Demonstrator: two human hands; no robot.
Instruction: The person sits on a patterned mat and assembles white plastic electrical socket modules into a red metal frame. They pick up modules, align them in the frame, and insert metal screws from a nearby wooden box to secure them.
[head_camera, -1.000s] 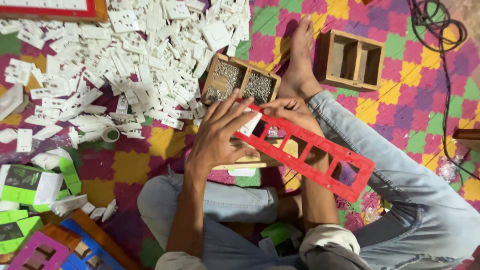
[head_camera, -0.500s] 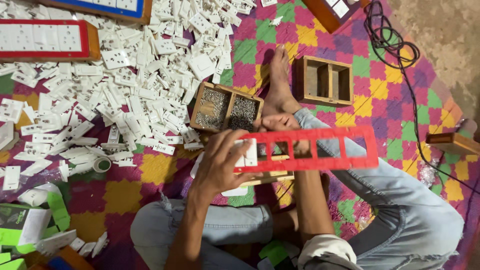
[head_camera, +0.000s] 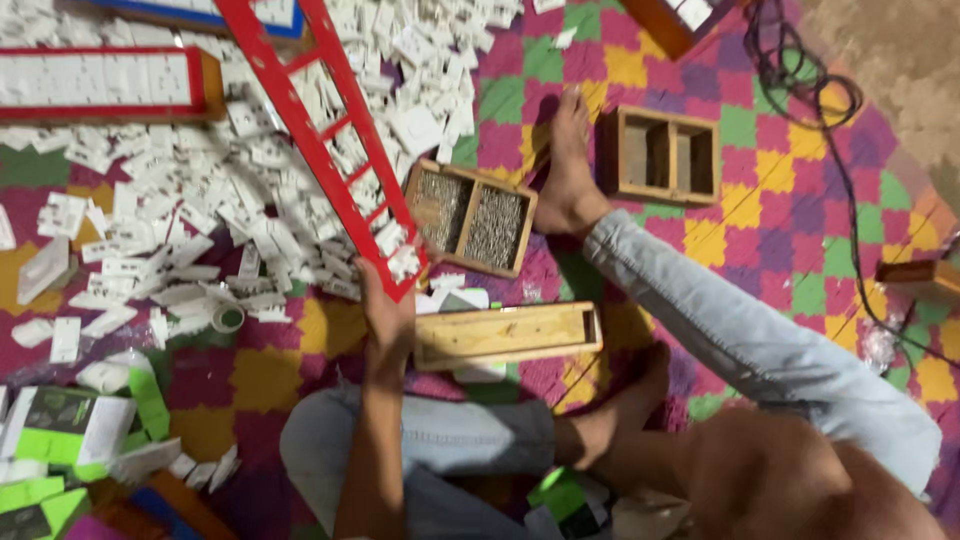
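I see the long red plastic slotted frame (head_camera: 320, 140) slanting up-left over the pile of white plastic switch parts (head_camera: 180, 200). Left hand (head_camera: 388, 318) pinches its lower end, beside the open wooden box (head_camera: 505, 335). Right hand out of view.

Long red slotted frame (head_camera: 320, 140), tilted

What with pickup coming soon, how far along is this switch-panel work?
Done: one red-framed board filled with white switches lies top left. In hand: the left hand grips an empty red frame. Left: that frame holds no switches, the long wooden box sits open, and many loose white parts remain.
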